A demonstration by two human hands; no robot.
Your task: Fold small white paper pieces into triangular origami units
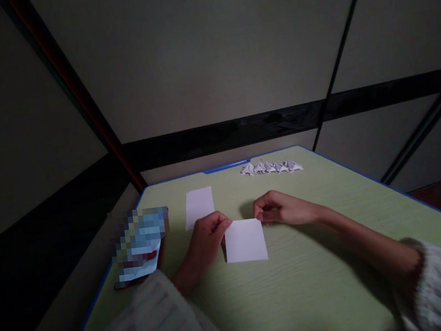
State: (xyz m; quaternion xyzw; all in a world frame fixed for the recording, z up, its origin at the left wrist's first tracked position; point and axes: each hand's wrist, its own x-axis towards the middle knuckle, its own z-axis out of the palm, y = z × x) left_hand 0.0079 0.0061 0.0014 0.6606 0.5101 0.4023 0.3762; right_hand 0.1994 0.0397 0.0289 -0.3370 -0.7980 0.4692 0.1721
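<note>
A white square of paper (pixel 245 241) is held at its two far corners, just over the table. My left hand (pixel 211 234) pinches the far left corner between thumb and fingers. At the far right corner, my right hand (pixel 275 208) has its fingers curled closed on the paper's edge. Beyond my left hand lies another white sheet of paper (pixel 198 206), flat on the table. Several folded white paper pieces (pixel 271 167) stand in a row near the table's far edge.
The light green table (pixel 330 291) has a blue rim. On its left side lies a phone or tablet (pixel 145 243) with a lit screen, partly pixelated and tilted along the edge. Behind the table rise pale panels (pixel 200 56) with a dark band.
</note>
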